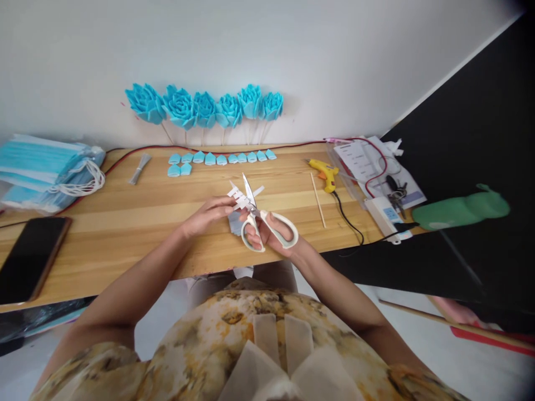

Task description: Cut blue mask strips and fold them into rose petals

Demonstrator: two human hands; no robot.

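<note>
My right hand [276, 233] grips white-handled scissors [288, 231], fingers through the loops and the blades spread apart. Between the blades is a white strip [239, 195] cut into a fringe. My left hand [211, 214] pinches this fringed strip from the left side. Below it, a pale bluish piece of sheet [236, 224] lies on the wooden table [150, 228], partly hidden by the hands and scissors. A narrow white sliver [259, 190] shows just right of the blades. Farther back, several small folded blue petals [221, 160] lie in rows.
Blue flowers [204, 109] on sticks lean along the wall. Face masks [45, 167] and a phone [31, 259] lie at left. A yellow glue gun [326, 174], wooden stick [317, 199], power strip [383, 217], keys [397, 195] and green bottle [460, 211] are at right.
</note>
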